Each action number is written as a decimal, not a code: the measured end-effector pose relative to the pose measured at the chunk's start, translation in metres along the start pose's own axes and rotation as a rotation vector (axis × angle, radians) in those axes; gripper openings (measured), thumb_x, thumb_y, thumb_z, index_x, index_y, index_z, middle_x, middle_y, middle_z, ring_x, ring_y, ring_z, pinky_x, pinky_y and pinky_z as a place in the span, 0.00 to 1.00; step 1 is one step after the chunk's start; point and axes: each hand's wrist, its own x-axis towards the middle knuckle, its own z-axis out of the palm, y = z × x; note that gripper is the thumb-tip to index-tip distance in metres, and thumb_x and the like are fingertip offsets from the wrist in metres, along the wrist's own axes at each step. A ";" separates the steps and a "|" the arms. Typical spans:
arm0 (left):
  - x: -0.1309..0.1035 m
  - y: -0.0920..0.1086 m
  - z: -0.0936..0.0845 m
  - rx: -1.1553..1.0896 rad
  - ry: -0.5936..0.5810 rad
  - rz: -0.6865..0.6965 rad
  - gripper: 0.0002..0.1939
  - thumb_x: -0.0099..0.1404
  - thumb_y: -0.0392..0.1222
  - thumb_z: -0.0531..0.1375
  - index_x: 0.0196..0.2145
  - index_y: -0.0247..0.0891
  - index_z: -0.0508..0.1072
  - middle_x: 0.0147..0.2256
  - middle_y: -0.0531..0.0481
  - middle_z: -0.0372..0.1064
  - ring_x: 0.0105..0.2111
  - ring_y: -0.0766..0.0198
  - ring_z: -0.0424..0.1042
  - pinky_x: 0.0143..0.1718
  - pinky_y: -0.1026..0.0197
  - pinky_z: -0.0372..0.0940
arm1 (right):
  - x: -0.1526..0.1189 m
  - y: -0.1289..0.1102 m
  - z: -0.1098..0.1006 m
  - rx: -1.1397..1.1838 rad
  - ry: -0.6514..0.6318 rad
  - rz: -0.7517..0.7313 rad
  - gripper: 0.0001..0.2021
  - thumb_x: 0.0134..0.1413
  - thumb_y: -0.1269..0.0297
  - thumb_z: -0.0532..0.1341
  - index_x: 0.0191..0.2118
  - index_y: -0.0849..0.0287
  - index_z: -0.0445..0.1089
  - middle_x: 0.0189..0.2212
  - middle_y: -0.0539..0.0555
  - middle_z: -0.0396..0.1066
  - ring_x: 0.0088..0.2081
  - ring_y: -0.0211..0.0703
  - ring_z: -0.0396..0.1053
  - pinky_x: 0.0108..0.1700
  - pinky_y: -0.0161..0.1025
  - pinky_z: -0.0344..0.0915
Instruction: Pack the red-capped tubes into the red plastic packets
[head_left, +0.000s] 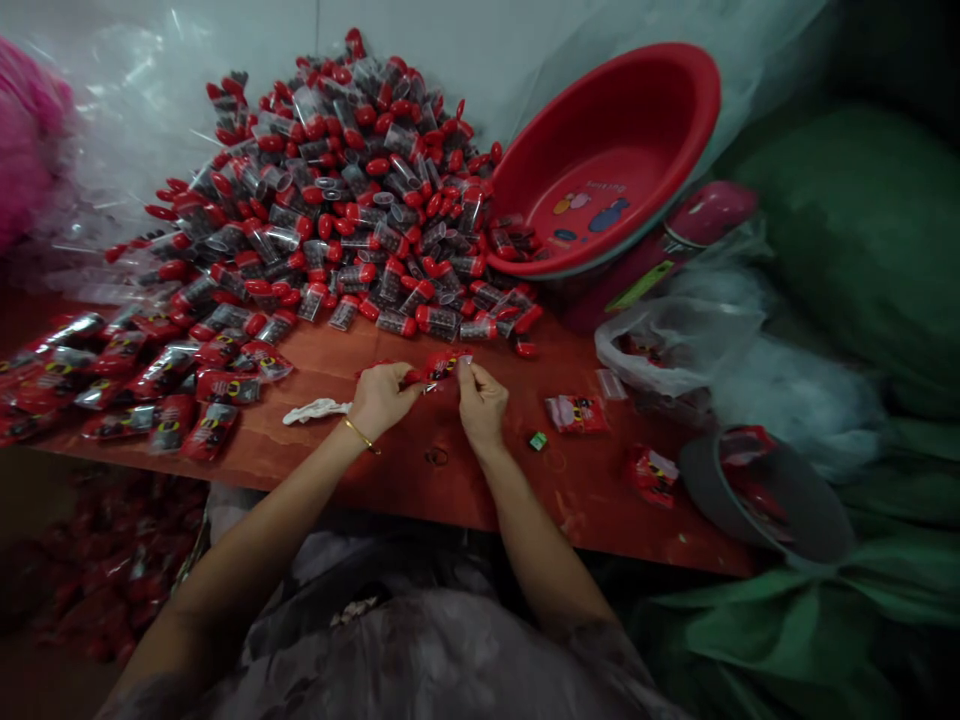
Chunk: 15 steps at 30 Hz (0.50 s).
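Note:
In front of me, both hands meet at a small glossy red packet [444,366] with printed dark and yellow marks. My right hand [481,402] pinches its right end. My left hand [384,400], with a gold bangle at the wrist, is closed at its left edge; a bit of red shows by the fingers, partly hidden. Crumpled white tissue [319,410] lies beside my left hand. Behind my hands rises a heap of clear tubes with red caps [375,210]. Filled red packets [217,385] lie in a group to the left.
A red basin [600,150] leans against the heap, near a pink bottle [705,215]. To the right are a plastic bag [675,340], a grey bowl [705,480] with red packets, a loose packet [576,413] and a small green piece [538,440]. The table's front edge lies below my hands.

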 end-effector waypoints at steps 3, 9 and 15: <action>0.007 -0.006 -0.008 0.258 0.012 0.075 0.11 0.59 0.43 0.55 0.34 0.37 0.76 0.36 0.40 0.75 0.40 0.49 0.72 0.42 0.51 0.61 | 0.004 0.004 -0.004 -0.005 0.044 0.035 0.21 0.57 0.50 0.52 0.19 0.58 0.59 0.16 0.45 0.52 0.22 0.33 0.53 0.26 0.31 0.52; 0.007 0.000 -0.004 0.300 0.111 0.258 0.27 0.60 0.40 0.53 0.57 0.33 0.62 0.63 0.37 0.49 0.63 0.46 0.49 0.60 0.40 0.42 | 0.004 0.009 -0.002 -0.019 0.059 0.038 0.21 0.55 0.49 0.53 0.19 0.59 0.61 0.15 0.44 0.53 0.20 0.32 0.52 0.25 0.31 0.51; 0.004 -0.001 -0.001 0.219 0.123 0.246 0.25 0.61 0.42 0.51 0.56 0.33 0.64 0.61 0.38 0.56 0.63 0.48 0.49 0.61 0.42 0.42 | 0.005 0.010 -0.004 -0.047 0.163 0.067 0.23 0.55 0.47 0.51 0.17 0.57 0.55 0.14 0.44 0.52 0.20 0.33 0.52 0.26 0.33 0.52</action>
